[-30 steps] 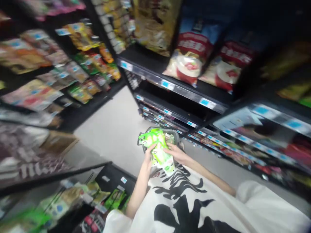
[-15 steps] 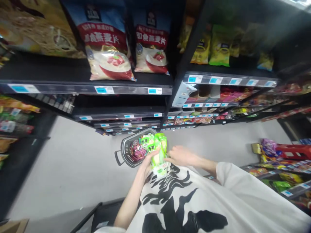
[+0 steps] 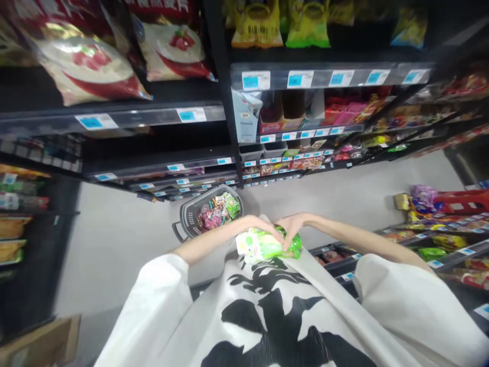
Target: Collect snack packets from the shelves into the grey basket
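A green and white snack bag [image 3: 260, 248] lies crosswise close to my shirt front, its pale end to the left. My left hand [image 3: 264, 224] reaches over the top of it with the fingers closed on it. At the bag's green right end my right hand [image 3: 293, 227] grips it, thumb and fingers pressed together. Part of the bag is hidden under both hands. Beyond my left forearm stands a grey shopping basket [image 3: 186, 216] on the floor, holding purple packets [image 3: 212, 216] and green packets [image 3: 231, 205].
Shelves with price tags [image 3: 256, 80] run across the front, carrying large oatmeal bags [image 3: 89, 63] and yellow snack bags [image 3: 257, 25]. Another stocked shelf with a red crate [image 3: 462, 201] stands at the right. A cardboard box [image 3: 42, 339] is at the lower left.
The bag has turned from upright to crosswise and moved right, away from the basket. Both hands now meet on it. The view has shifted right along the shelves.
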